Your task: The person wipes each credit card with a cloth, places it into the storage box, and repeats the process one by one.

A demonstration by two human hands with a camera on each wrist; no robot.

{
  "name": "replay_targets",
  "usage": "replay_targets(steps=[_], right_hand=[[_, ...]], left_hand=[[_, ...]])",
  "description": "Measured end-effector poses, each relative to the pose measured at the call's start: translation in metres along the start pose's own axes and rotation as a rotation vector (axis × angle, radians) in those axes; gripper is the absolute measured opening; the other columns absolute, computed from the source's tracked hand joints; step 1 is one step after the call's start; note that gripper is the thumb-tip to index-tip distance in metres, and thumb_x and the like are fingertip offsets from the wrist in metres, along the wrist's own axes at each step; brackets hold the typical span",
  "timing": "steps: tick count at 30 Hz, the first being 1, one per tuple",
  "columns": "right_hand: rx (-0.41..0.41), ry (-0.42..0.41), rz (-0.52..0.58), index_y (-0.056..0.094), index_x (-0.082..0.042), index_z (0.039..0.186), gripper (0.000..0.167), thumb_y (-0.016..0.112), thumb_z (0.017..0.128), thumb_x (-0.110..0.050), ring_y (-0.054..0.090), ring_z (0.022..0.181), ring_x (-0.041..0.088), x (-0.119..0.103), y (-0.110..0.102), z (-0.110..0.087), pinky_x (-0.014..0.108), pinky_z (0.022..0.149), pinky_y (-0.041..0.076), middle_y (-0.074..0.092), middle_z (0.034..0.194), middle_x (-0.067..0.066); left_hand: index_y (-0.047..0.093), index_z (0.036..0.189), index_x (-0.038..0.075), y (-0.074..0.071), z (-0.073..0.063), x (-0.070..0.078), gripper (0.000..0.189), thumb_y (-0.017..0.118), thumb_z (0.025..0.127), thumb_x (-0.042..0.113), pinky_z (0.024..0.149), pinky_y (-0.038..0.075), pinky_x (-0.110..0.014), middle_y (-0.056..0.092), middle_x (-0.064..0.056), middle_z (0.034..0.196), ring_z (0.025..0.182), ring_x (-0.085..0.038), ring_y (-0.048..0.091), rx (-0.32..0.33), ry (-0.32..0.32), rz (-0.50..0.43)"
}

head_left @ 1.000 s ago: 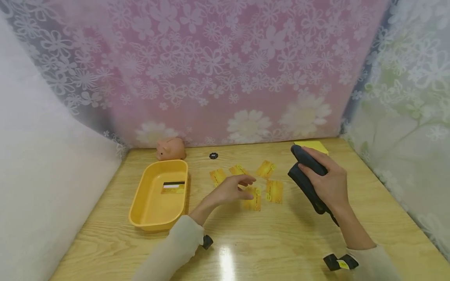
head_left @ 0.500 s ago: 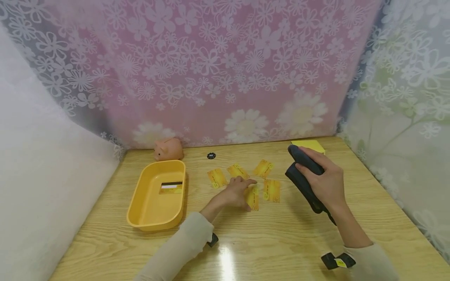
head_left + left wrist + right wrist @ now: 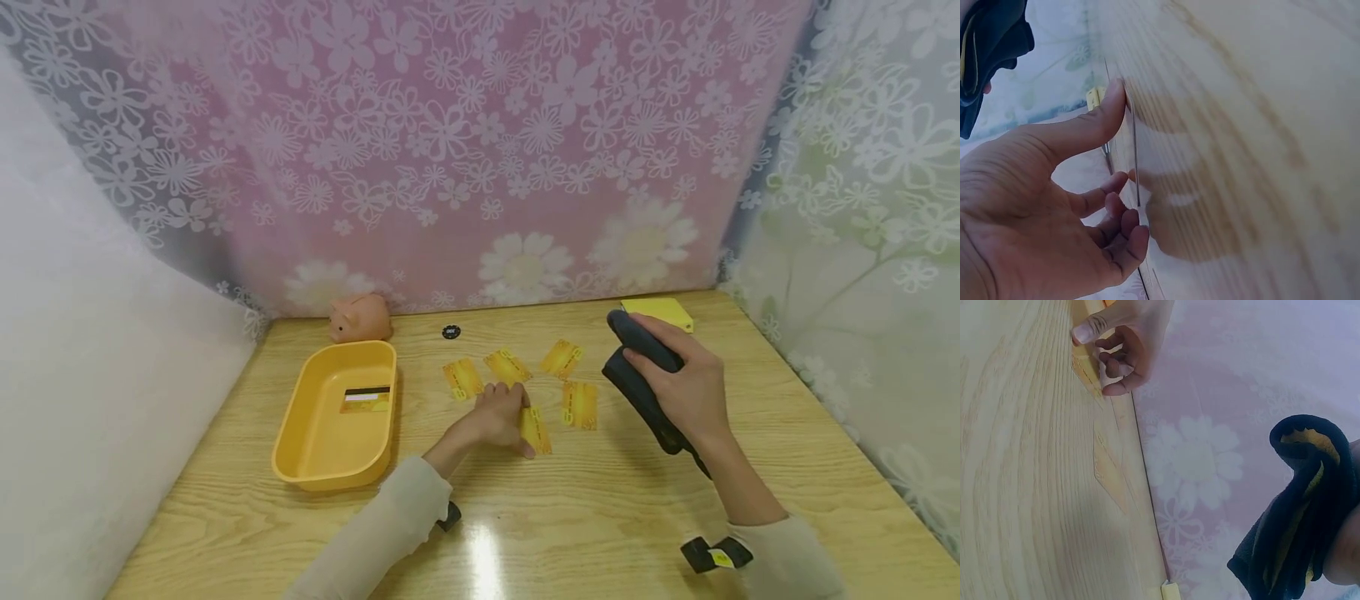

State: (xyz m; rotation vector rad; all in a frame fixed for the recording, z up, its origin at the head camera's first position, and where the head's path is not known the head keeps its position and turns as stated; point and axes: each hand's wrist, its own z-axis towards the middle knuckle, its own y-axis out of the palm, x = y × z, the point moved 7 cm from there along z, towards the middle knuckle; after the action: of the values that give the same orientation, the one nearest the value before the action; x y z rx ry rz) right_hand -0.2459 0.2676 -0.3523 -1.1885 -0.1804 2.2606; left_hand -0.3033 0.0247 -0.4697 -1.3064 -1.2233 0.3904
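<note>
My left hand (image 3: 501, 417) is low over the table, thumb and fingertips at opposite edges of a yellow card (image 3: 536, 432). In the left wrist view this card (image 3: 1135, 147) shows edge-on as a thin line between thumb and fingers. Raised above the table's right side, my right hand (image 3: 686, 383) grips a dark blue cloth pouch (image 3: 643, 387). The pouch (image 3: 1300, 506) has a yellow lining, seen in the right wrist view, and its mouth gapes. Several more yellow cards lie flat behind and beside my left hand, one of them (image 3: 580, 406) to its right.
A yellow tray (image 3: 288, 454) with one card (image 3: 366, 399) inside stands at the left. Behind it sits a pink piggy bank (image 3: 362, 318). A black chip (image 3: 451, 332) and a yellow box (image 3: 660, 312) lie along the back, before a flowered curtain (image 3: 480, 167).
My left hand has come down onto the nearest card and taken its edges; that card has turned slightly. My right hand, still holding the pouch, has shifted slightly left.
</note>
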Motion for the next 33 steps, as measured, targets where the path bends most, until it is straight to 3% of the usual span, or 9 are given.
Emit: replay_targets(steps=[13, 19, 24, 29, 31, 33], right_hand=[[-0.004, -0.002, 0.011, 0.071, -0.025, 0.137, 0.056, 0.085, 0.087, -0.005, 0.057, 0.118, -0.01, 0.0, 0.01, -0.002, 0.006, 0.09, 0.046, 0.069, 0.136, 0.002], [-0.003, -0.003, 0.008, 0.071, -0.023, 0.137, 0.057, 0.085, 0.086, -0.004, 0.057, 0.12, -0.007, 0.003, 0.014, -0.002, 0.006, 0.09, 0.046, 0.069, 0.136, 0.003], [-0.002, 0.003, 0.009, 0.071, -0.024, 0.137, 0.056, 0.085, 0.086, -0.005, 0.057, 0.122, -0.007, 0.005, 0.016, -0.001, 0.006, 0.091, 0.046, 0.069, 0.137, 0.0], [-0.004, -0.02, 0.015, 0.071, -0.02, 0.137, 0.056, 0.085, 0.085, -0.002, 0.056, 0.122, -0.01, 0.003, 0.018, 0.0, 0.006, 0.091, 0.046, 0.069, 0.137, 0.003], [-0.005, -0.018, 0.016, 0.071, -0.021, 0.137, 0.056, 0.085, 0.085, -0.002, 0.056, 0.12, -0.01, 0.002, 0.018, 0.0, 0.005, 0.09, 0.046, 0.068, 0.138, 0.003], [-0.006, -0.011, 0.013, 0.072, -0.022, 0.137, 0.056, 0.085, 0.086, -0.003, 0.056, 0.119, -0.011, 0.003, 0.018, 0.0, 0.005, 0.088, 0.047, 0.068, 0.138, 0.002]], left_hand=[[0.049, 0.12, 0.01, -0.002, -0.001, -0.005, 0.079, 0.099, 0.067, 0.043, 0.084, 0.042, -0.031, 0.047, -0.004, 0.107, 0.096, -0.02, 0.043, -0.006, -0.042, 0.06], [0.044, 0.125, 0.01, -0.004, -0.003, -0.011, 0.076, 0.097, 0.074, 0.026, 0.07, 0.045, -0.031, 0.054, -0.002, 0.089, 0.081, -0.018, 0.049, 0.009, -0.062, -0.156], [0.047, 0.124, 0.01, -0.009, -0.006, -0.015, 0.055, 0.087, 0.087, 0.017, 0.059, 0.037, -0.029, 0.048, -0.001, 0.076, 0.065, -0.015, 0.042, 0.034, -0.015, -0.274], [0.053, 0.125, 0.006, -0.023, -0.01, -0.017, 0.03, 0.069, 0.1, 0.005, 0.062, 0.052, -0.028, 0.06, -0.01, 0.096, 0.068, -0.019, 0.065, 0.105, 0.076, -0.435], [0.054, 0.128, 0.005, -0.028, -0.012, -0.018, 0.029, 0.064, 0.101, 0.001, 0.068, 0.06, -0.033, 0.059, -0.013, 0.107, 0.076, -0.028, 0.073, 0.129, 0.102, -0.529], [0.054, 0.137, 0.008, -0.033, -0.013, -0.018, 0.037, 0.062, 0.102, 0.001, 0.073, 0.063, -0.04, 0.058, -0.014, 0.107, 0.081, -0.037, 0.074, 0.143, 0.115, -0.632]])
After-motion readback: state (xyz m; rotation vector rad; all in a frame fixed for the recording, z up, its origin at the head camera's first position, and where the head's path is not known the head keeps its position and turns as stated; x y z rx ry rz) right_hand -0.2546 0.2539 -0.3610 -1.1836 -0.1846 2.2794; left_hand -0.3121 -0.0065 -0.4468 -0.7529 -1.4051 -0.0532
